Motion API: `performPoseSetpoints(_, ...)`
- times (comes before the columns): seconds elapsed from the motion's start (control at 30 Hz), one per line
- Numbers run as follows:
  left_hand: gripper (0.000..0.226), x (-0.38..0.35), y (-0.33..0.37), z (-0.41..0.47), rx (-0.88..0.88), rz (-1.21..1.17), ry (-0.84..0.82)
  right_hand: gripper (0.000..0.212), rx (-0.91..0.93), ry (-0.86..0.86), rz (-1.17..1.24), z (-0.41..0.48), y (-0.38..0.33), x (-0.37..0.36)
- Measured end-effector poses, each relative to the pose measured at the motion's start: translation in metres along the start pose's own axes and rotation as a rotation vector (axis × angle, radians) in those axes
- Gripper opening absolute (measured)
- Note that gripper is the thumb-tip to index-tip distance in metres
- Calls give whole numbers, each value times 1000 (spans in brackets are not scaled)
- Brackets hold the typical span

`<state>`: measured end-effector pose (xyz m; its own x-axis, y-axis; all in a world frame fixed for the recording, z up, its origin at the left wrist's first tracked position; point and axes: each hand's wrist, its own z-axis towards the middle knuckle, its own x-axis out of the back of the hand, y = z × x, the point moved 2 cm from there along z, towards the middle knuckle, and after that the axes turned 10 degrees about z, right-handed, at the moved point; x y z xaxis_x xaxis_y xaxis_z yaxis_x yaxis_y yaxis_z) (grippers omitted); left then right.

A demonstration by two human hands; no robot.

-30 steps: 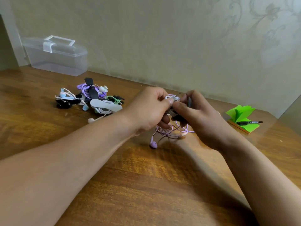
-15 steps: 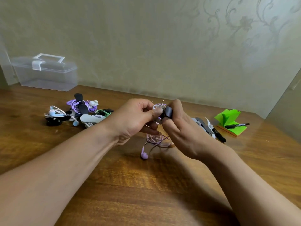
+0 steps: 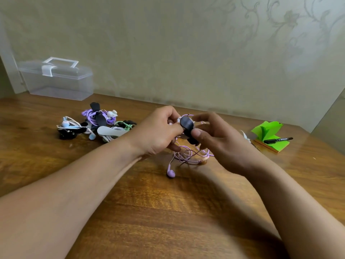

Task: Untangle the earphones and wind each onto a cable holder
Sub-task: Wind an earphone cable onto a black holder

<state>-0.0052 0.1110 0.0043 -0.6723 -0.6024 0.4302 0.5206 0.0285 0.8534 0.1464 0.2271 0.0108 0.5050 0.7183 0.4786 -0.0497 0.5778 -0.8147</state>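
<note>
Both hands work just above the bench [image 3: 168,212], near its far edge, and the step in hand seems to be the winding of the lilac earphone cable [image 3: 188,155] onto the dark cable holder [image 3: 186,126]. The left hand [image 3: 156,131] has its fingers [image 3: 170,113] curled, and its thumb presses the holder together with the first turns of cable at the upper end. The right hand [image 3: 220,141] pinches the lower part of the holder between the thumb and the fingers behind it, with the forefinger reaching over the top. Most of the cable is not yet wound. It hangs from the holder and lies in loose loops on the bench, with one earbud [image 3: 170,172] at the near end of them. To do this step well, I think one hand should hold the holder steady while the other guides the cable with light, even tension, so that each turn lies beside the last one and does not cross it. The loops below look a little twisted (I cannot tell whether there is a real knot), so it is wise to let them run free and to stop if one catches. The finished pile [image 3: 97,124] lies well apart to the left, so it should not disturb the work.
</note>
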Motion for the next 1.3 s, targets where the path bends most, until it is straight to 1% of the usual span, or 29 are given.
performPoseSetpoints(0.07, 8, -1, 1, 0, -35, 81, 43, 33, -19, 27, 48, 4, 4, -1)
performPoseSetpoints(0.2, 1, -1, 5, -3, -95, 186, 90, 37, -3, 63, 128, 5, 3, 0)
performPoseSetpoints(0.3, 6, 0, 2, -3, -150, 276, 118, 38, 10, 63, 120, 5, 1, -1)
performPoseSetpoints(0.43, 8, -1, 6, -5, -216, 401, 163, 20, 68, 76, 30, 3, -1, -5)
performPoseSetpoints(0.5, 8, -1, 7, -4, -207, 427, 169, 15, 77, 107, 28, 3, -2, -7)
performPoseSetpoints(0.57, 6, 0, 5, -4, -143, 323, 100, 13, 80, 126, 50, 3, -2, -8)
performPoseSetpoints(0.63, 5, -2, 4, -3, -77, 104, 25, 12, 81, 146, 66, 4, -1, -7)
performPoseSetpoints(0.73, 11, -6, 5, -2, -18, -216, -26, 8, 84, 197, 92, 3, -2, -8)
performPoseSetpoints(0.83, 16, -12, 5, -2, -9, -389, -55, 9, 82, 248, 133, 3, -2, -10)
performPoseSetpoints(0.9, 19, -19, 4, -2, -2, -422, -29, 9, 86, 293, 122, 3, -1, -12)
performPoseSetpoints(1.03, 16, -30, 0, -2, 88, -447, 38, 6, 55, 340, 103, 4, 1, -19)
performPoseSetpoints(1.13, 20, -28, -4, -2, 139, -414, 59, 9, 38, 364, 81, 5, 2, -21)
performPoseSetpoints(1.23, 26, -28, -3, -3, 157, -390, 98, 6, 94, 416, -22, 4, 3, -21)
performPoseSetpoints(1.3, 23, -30, 1, -5, 171, -445, 76, 6, 144, 466, -98, 4, 0, -21)
